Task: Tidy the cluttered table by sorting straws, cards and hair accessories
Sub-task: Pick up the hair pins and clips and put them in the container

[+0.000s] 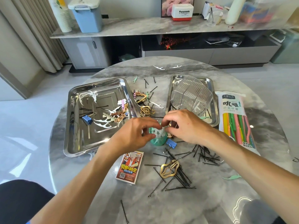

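A small green cup [157, 141] stands at the middle of the round marble table [178, 204], with white floss picks [159, 133] sticking out of it. My left hand [135, 135] and my right hand [184, 126] meet above the cup, and the fingertips of both pinch at the picks. A box of cards [129, 167] lies in front of the cup. A gold hair clip [169, 169] rests among scattered black bobby pins [207, 156]. At the right lies a pack of coloured straws [235, 123].
A steel tray [71, 130] on the left holds floss picks, hair clips and a blue binder clip [87, 118]. The right steel tray [214, 109] holds a clear ribbed container [191, 96]. Another blue binder clip [171, 143] lies beside the cup. More clips and picks [145, 102] lie between the trays.
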The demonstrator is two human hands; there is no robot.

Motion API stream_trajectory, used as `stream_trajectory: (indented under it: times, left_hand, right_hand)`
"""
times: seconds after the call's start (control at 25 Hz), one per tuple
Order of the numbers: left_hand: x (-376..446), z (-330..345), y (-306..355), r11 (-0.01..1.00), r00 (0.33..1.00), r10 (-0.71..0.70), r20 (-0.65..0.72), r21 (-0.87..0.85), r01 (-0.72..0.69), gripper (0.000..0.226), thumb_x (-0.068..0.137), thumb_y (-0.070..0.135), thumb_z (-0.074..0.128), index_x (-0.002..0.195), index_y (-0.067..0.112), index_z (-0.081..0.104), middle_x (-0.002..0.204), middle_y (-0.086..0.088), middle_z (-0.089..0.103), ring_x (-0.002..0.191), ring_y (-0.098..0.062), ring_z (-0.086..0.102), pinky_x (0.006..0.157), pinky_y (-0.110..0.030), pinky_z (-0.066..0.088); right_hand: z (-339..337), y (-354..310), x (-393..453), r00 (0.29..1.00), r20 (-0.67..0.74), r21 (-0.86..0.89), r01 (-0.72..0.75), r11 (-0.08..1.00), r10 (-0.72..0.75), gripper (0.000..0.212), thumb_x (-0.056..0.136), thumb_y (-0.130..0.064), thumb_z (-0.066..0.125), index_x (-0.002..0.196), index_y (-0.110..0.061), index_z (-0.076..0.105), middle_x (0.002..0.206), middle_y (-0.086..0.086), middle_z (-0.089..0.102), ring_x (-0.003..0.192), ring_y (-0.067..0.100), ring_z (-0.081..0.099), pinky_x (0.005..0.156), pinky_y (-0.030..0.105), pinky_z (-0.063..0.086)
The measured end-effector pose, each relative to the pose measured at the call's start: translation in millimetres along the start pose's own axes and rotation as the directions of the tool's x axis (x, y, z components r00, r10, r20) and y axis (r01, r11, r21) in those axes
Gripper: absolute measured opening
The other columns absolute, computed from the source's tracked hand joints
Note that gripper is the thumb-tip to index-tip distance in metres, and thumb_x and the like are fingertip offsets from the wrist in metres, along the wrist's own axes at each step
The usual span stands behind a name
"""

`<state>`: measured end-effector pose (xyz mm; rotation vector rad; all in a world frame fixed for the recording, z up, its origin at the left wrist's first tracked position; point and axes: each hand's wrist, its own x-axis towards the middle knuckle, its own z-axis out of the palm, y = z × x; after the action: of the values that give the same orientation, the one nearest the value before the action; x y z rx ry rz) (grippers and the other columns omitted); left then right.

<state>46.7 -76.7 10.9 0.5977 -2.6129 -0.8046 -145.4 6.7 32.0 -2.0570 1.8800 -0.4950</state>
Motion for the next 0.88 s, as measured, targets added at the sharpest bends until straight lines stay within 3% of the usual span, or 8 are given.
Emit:
stream_trajectory:
  times: [0.12, 0.2, 0.32, 0.44, 0.56, 0.68, 0.76, 0.88]
  left_hand:
    - [-2, 16, 10, 0.999, 0.975, 0.046, -0.218, 0.012, -0.045, 0.017, 0.085, 0.009, 0.074, 0.101, 0.014, 0.075, 0.101, 0.005, 0.066, 0.054, -0.010, 0.054, 0.053, -0.027, 0.051]
    - [0, 27, 26, 0.998, 0.968, 0.059, -0.242, -0.010, -0.064, 0.012, 0.085, 0.008, 0.071, 0.094, 0.016, 0.075, 0.090, 0.008, 0.065, 0.057, -0.006, 0.051, 0.056, -0.023, 0.048]
    - [4, 60, 58, 0.996, 0.995, 0.083, -0.052, -0.014, -0.084, 0.014, 0.089, 0.013, 0.064, 0.098, 0.018, 0.074, 0.091, 0.008, 0.067, 0.071, -0.003, 0.054, 0.068, -0.030, 0.053]
    - [7, 110, 88, 0.995, 0.988, 0.088, 0.127, 0.038, -0.094, 0.022, 0.092, 0.020, 0.055, 0.108, 0.020, 0.070, 0.103, 0.003, 0.068, 0.094, -0.017, 0.062, 0.080, -0.037, 0.053]
    - [22, 157, 114, 0.972, 0.961, 0.069, 0.267, 0.198, -0.124, 0.030, 0.094, 0.021, 0.049, 0.121, 0.014, 0.060, 0.119, -0.007, 0.056, 0.111, -0.029, 0.052, 0.089, -0.042, 0.049]
    - [39, 179, 129, 0.939, 0.956, 0.054, 0.289, 0.311, -0.147, 0.033, 0.098, 0.023, 0.045, 0.128, 0.011, 0.049, 0.124, -0.010, 0.044, 0.111, -0.030, 0.044, 0.092, -0.044, 0.046]
    - [44, 180, 128, 0.930, 0.957, 0.040, 0.288, 0.339, -0.141, 0.029, 0.098, 0.024, 0.044, 0.121, 0.010, 0.055, 0.120, -0.010, 0.047, 0.109, -0.029, 0.045, 0.091, -0.043, 0.045]
    - [43, 176, 122, 0.917, 0.963, 0.045, 0.267, 0.371, -0.146, 0.022, 0.094, 0.021, 0.046, 0.107, 0.011, 0.061, 0.109, -0.009, 0.058, 0.102, -0.028, 0.053, 0.085, -0.039, 0.045]
  right_hand:
    - [-21, 27, -33, 0.993, -0.017, 0.057, -0.115, 0.992, 0.117, 0.012, 0.087, -0.017, 0.072, 0.091, -0.028, 0.073, 0.082, -0.023, 0.065, 0.076, -0.009, 0.060, 0.067, 0.007, 0.044]
    - [-36, 54, -64, 0.976, 0.033, 0.000, -0.217, 0.976, 0.217, 0.019, 0.086, -0.016, 0.074, 0.083, -0.034, 0.069, 0.077, -0.022, 0.065, 0.076, -0.012, 0.059, 0.066, 0.002, 0.040]
    - [-45, 83, -101, 0.921, 0.185, -0.213, -0.302, 0.929, 0.342, 0.014, 0.084, -0.021, 0.074, 0.082, -0.034, 0.070, 0.071, -0.022, 0.062, 0.066, -0.009, 0.056, 0.057, 0.006, 0.037]
    - [-40, 99, -127, 0.876, 0.316, -0.360, -0.244, 0.900, 0.364, 0.010, 0.078, -0.030, 0.073, 0.088, -0.029, 0.069, 0.064, -0.022, 0.053, 0.062, -0.006, 0.050, 0.051, 0.008, 0.031]
    - [-30, 106, -151, 0.842, 0.387, -0.427, -0.197, 0.883, 0.375, 0.019, 0.070, -0.038, 0.069, 0.084, -0.025, 0.063, 0.071, -0.013, 0.059, 0.068, 0.007, 0.054, 0.052, 0.019, 0.037]
    - [-18, 109, -166, 0.853, 0.377, -0.437, -0.180, 0.881, 0.361, 0.016, 0.070, -0.034, 0.064, 0.072, -0.025, 0.050, 0.071, -0.009, 0.054, 0.070, 0.014, 0.054, 0.055, 0.025, 0.039]
    - [-16, 110, -171, 0.850, 0.381, -0.401, -0.204, 0.893, 0.365, 0.017, 0.070, -0.030, 0.060, 0.063, -0.027, 0.045, 0.065, -0.010, 0.047, 0.068, 0.014, 0.051, 0.057, 0.028, 0.043]
    - [-10, 110, -172, 0.875, 0.345, -0.320, -0.229, 0.919, 0.339, 0.011, 0.066, -0.029, 0.055, 0.063, -0.024, 0.046, 0.066, -0.008, 0.054, 0.066, 0.012, 0.053, 0.057, 0.030, 0.048]
